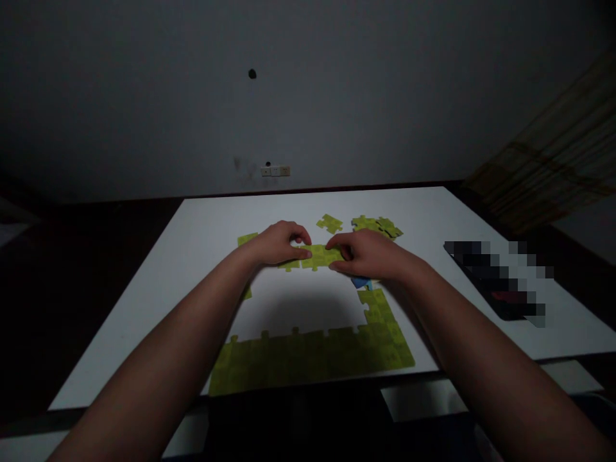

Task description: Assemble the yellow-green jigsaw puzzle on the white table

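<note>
Yellow-green jigsaw puzzle pieces (321, 255) lie in a short row between my hands. My left hand (282, 242) pinches the left part of this row with thumb and fingers. At its right end my right hand (360, 253) grips a puzzle piece between thumb and forefinger. Nearer to me, a joined strip of puzzle pieces (298, 353) forms the bottom edge and turns up along the right side. More pieces (248, 239) sit at the upper left, partly hidden by my left hand and forearm. A blue piece (360, 282) shows just under my right hand.
Beyond my hands lie a loose puzzle piece (330, 223) and a small heap of pieces (378, 226). A dark, partly pixelated object (495, 282) rests on the right of the white table (158, 256). A wall with sockets (275, 171) stands behind; a curtain hangs at right.
</note>
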Available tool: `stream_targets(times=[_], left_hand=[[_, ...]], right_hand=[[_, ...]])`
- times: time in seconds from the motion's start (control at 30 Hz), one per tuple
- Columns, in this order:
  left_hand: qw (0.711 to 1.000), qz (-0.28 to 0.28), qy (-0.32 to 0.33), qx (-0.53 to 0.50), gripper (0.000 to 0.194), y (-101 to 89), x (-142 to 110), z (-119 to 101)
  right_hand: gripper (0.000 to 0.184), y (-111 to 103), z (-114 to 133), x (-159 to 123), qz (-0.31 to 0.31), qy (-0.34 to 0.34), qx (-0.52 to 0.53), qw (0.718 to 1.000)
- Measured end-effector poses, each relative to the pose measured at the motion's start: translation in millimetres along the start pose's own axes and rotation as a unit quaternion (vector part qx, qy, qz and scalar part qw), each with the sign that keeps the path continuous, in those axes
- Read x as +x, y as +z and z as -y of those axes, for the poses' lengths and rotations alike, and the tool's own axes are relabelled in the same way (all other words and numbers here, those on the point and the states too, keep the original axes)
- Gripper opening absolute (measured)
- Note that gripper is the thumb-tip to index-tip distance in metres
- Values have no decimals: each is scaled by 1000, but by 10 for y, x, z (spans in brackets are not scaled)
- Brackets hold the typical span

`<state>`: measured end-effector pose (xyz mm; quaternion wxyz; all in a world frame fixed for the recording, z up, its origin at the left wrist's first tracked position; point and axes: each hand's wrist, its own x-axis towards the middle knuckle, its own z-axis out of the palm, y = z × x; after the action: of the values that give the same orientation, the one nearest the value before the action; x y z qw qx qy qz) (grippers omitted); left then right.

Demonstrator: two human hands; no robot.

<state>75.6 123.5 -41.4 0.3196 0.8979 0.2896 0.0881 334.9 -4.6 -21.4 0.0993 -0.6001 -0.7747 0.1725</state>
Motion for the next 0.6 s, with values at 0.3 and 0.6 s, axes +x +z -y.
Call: stream_targets(times=[0.3, 0.6], left_hand=[[998, -13, -28, 46, 33, 73, -28, -105], [1000, 16, -26, -3, 38, -87, -77, 22]], right_hand=[[58, 73, 25, 25, 8, 13, 2, 1000], [53, 81, 97, 33, 23, 22, -54, 998]])
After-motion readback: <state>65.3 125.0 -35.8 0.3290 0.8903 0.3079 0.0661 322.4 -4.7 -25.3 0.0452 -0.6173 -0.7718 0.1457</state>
